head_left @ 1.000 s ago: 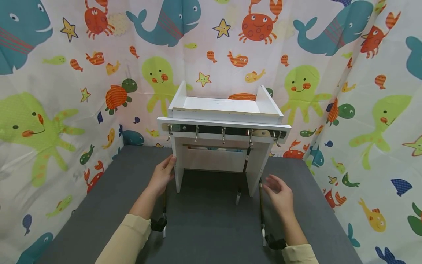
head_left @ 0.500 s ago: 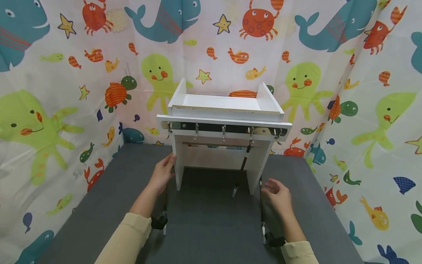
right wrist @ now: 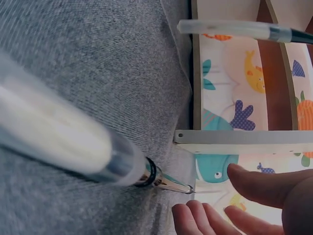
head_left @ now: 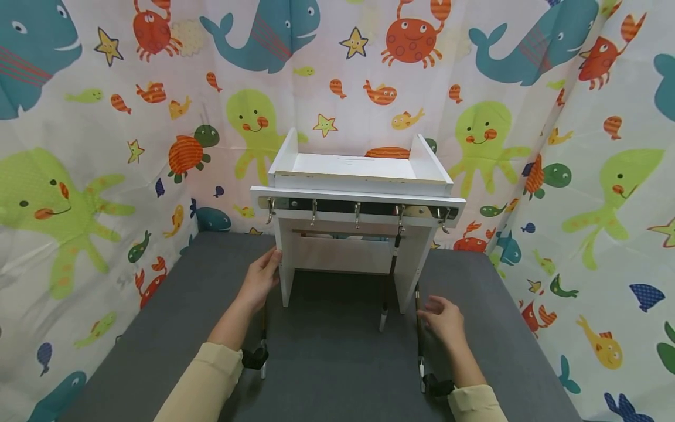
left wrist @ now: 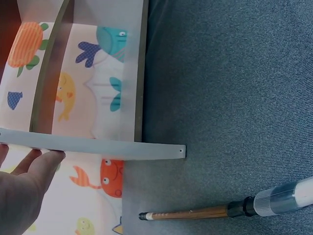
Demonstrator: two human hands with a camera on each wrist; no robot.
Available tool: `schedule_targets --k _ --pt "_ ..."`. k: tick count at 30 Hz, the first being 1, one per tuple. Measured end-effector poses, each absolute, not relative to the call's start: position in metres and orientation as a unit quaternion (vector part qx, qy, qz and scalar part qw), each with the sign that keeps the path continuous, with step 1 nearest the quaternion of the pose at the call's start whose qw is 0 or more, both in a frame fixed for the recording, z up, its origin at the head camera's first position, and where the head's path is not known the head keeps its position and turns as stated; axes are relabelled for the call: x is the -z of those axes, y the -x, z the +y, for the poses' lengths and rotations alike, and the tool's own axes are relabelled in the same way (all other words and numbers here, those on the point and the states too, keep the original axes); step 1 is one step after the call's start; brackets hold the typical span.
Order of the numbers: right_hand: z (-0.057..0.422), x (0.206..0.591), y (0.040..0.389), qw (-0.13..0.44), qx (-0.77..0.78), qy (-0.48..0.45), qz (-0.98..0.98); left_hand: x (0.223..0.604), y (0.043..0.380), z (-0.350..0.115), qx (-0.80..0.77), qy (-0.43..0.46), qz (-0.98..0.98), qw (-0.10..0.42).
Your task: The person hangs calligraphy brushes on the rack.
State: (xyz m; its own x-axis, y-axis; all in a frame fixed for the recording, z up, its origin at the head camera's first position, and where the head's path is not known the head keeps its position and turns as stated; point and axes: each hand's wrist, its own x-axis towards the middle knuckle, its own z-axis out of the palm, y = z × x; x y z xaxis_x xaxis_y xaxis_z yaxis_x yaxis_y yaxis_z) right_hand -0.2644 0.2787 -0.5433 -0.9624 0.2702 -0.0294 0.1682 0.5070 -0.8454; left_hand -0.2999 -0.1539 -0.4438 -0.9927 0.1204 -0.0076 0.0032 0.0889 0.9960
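A white shelf rack point(head_left: 364, 167) stands on the grey surface, with a row of metal hooks along its front board. A brush point(head_left: 392, 266) with a white tip hangs tip-down from the second hook from the right. My left hand point(head_left: 258, 278) rests its fingertips on the outer side and front edge of the left side panel point(left wrist: 117, 148). Outside the right panel is my right hand point(head_left: 447, 321), thumb and fingers apart. Its fingertips come right beside another brush point(right wrist: 58, 129), whose thin end carries a small loop. Nothing shows between thumb and fingers.
A brown-handled brush point(left wrist: 195, 214) lies on the cloth left of the rack, beneath the left forearm. Dark wrist straps point(head_left: 439, 387) sit at the cuffs. Behind and on both sides hangs a sea-animal curtain point(head_left: 337, 70).
The hanging brush sways: its tip swung left, then back right. My right hand has dropped slightly and closer to the brush beside it. The left hand keeps its place on the panel.
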Motion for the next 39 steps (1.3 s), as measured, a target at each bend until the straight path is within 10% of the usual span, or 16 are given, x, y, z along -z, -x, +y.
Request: schedule_targets --k 39 --pt "0.271 0.552 0.263 -0.010 -0.438 0.150 -0.886 0.475 0.322 -0.159 -0.678 -0.046 0.733 0.020"
